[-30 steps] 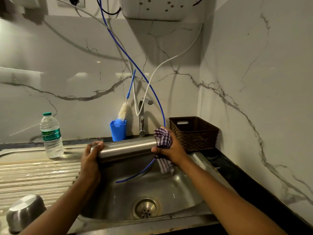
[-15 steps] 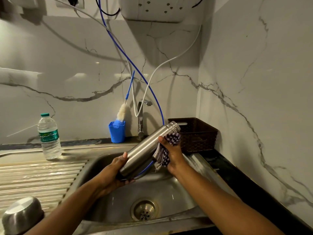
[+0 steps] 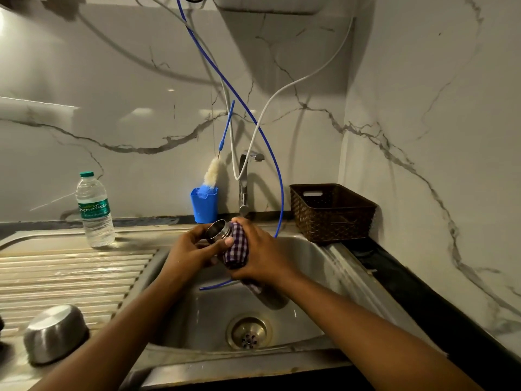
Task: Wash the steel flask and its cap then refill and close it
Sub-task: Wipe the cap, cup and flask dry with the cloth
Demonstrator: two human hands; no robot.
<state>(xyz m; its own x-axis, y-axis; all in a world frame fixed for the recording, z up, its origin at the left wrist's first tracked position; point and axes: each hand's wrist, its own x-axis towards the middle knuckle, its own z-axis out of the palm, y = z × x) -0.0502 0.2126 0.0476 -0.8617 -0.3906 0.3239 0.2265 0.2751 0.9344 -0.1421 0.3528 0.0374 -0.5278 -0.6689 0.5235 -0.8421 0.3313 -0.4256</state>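
The flask (image 3: 216,232) looks hard and slippery (maybe wet); hold its middle. Left hand (image 3: 191,251) curls round it; right hand (image 3: 263,256) clamps cloth (image 3: 236,249) on it.

Person: two forearms and hands in view. Left hand (image 3: 194,249) and right hand (image 3: 265,258): bare. Forearms: bare to the frame's lower edge. Fingernails: apparently short and plain, though dim light leaves this uncertain.

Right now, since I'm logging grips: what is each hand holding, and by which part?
The left hand grips the steel flask near its uncovered end; the right hand clasps a checked cloth around its body.
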